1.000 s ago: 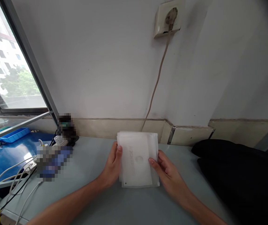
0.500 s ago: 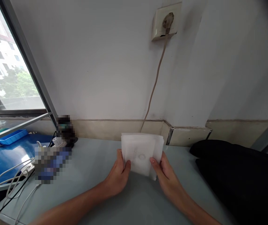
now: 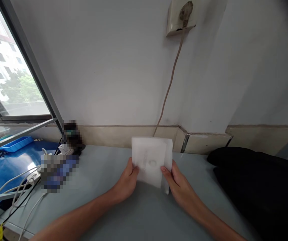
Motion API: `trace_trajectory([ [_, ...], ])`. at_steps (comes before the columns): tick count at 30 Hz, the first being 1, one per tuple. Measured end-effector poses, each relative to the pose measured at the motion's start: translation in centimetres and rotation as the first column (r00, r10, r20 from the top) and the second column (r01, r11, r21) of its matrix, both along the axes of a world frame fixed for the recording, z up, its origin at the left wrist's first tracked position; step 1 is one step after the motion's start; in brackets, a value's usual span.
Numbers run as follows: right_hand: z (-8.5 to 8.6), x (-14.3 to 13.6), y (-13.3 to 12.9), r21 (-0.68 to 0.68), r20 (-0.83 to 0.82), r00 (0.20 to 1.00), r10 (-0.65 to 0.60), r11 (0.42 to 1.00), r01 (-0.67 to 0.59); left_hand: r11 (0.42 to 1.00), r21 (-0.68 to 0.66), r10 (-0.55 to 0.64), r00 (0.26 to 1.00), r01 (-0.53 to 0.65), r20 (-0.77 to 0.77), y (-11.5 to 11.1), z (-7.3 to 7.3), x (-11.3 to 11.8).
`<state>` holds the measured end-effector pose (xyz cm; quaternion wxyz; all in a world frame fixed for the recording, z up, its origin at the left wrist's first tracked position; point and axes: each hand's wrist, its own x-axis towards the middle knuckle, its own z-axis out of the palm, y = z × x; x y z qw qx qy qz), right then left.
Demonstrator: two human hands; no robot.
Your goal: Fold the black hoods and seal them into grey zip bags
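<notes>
A white, slightly see-through packet (image 3: 150, 157), flat and folded, is held up over the grey tabletop (image 3: 103, 167). It looks like thin plastic or foam sheet, with faint grey print on its face, too blurred to read. My left hand (image 3: 127, 180) pinches its left edge, thumb on the near face and fingers behind. At the lower right edge my right hand (image 3: 179, 182) grips it the same way, with the thumb on the front. Both sets of fingers are partly hidden behind the packet.
Black fabric (image 3: 259, 187) lies on the right. To the left are white cables (image 3: 15, 197), a blurred-out blue item (image 3: 60, 174), a dark blurred object (image 3: 72, 137) and a blue tray (image 3: 16, 144). A cord (image 3: 170, 80) runs down the wall from a socket (image 3: 175, 20).
The packet's layers look more evenly lined up, and its outline is narrower. Both hands keep their hold. The view has shifted slightly.
</notes>
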<state>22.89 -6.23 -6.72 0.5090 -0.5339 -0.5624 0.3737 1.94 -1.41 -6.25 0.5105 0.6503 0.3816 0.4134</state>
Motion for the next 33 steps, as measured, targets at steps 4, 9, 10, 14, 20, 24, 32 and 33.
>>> trace_trajectory([
  [4,-0.4,0.7,1.0,-0.156,-0.115,0.993,0.021,0.987,-0.039,0.956,-0.291,-0.01,0.995,-0.021,-0.104,1.3,0.4,-0.7],
  [9,-0.4,0.9,1.2,-0.169,-0.164,0.986,0.025,0.984,-0.054,0.951,-0.306,0.018,0.997,-0.041,-0.08,1.8,1.1,-1.4],
  [10,-0.4,0.9,1.2,-0.171,-0.174,0.984,0.029,0.984,-0.059,0.953,-0.3,0.018,0.998,-0.036,-0.066,1.9,1.2,-1.4],
  [14,-0.5,1.1,1.2,-0.197,-0.193,0.981,0.019,0.979,-0.058,0.968,-0.252,-0.008,1.0,0.013,0.024,1.8,1.5,-1.0],
  [20,-0.7,1.5,1.5,-0.206,-0.184,0.982,0.034,0.976,-0.072,0.98,-0.086,-0.169,0.975,0.182,0.143,0.6,2.2,-0.5],
  [24,-0.3,1.2,1.4,-0.178,-0.155,0.985,0.075,0.979,-0.103,0.969,-0.084,-0.218,0.964,0.232,0.151,-0.1,2.5,-0.3],
  [32,-0.5,0.8,1.2,-0.137,-0.144,0.984,0.108,0.982,-0.128,0.976,-0.133,-0.158,0.98,0.174,0.125,-0.2,2.7,0.0],
  [33,-0.4,0.7,1.2,-0.135,-0.148,0.984,0.1,0.983,-0.12,0.979,-0.124,-0.147,0.981,0.162,0.124,-0.2,2.7,-0.1],
])
